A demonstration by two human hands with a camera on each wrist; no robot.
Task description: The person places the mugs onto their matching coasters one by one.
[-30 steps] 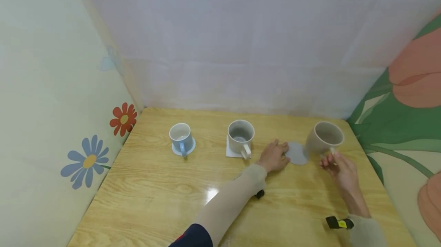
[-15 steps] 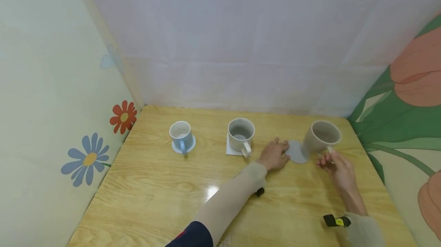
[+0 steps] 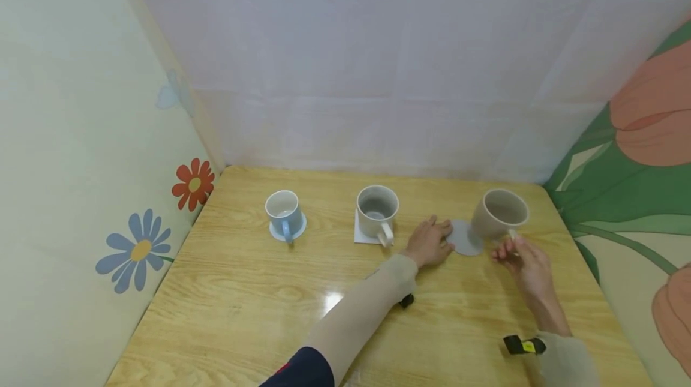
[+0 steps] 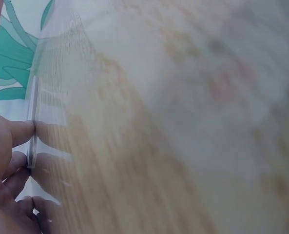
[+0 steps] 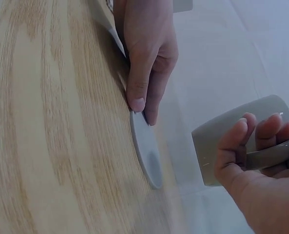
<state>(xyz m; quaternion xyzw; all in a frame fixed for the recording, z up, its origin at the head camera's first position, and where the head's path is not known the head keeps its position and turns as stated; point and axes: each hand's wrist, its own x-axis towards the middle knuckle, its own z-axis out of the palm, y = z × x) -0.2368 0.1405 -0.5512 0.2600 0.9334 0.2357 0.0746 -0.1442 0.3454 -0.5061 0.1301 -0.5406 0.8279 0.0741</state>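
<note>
My right hand (image 3: pixel 531 264) grips the handle of a large grey-beige mug (image 3: pixel 493 219), held upright close to the right edge of a round grey coaster (image 3: pixel 466 238). In the right wrist view, the mug (image 5: pixel 210 146) hangs clear of the tabletop, with my curled fingers (image 5: pixel 234 141) round its handle. My left hand (image 3: pixel 429 243) rests on the table with fingers fairly straight. Its thumb and fingertips touch the left rim of the coaster (image 5: pixel 145 146). From the left wrist, the coaster (image 4: pixel 33 102) appears edge-on at those fingertips.
A grey mug with a white handle (image 3: pixel 376 213) stands on a square white coaster (image 3: pixel 360 237), left of my left hand. Farther left, a small blue mug (image 3: pixel 284 216) sits on a round pale coaster (image 3: pixel 274 236). Walls close in the wooden table (image 3: pixel 227 291).
My right hand has carried the mug slightly left, so it now overlaps the round coaster's right edge more in the head view. The left hand stays in place.
</note>
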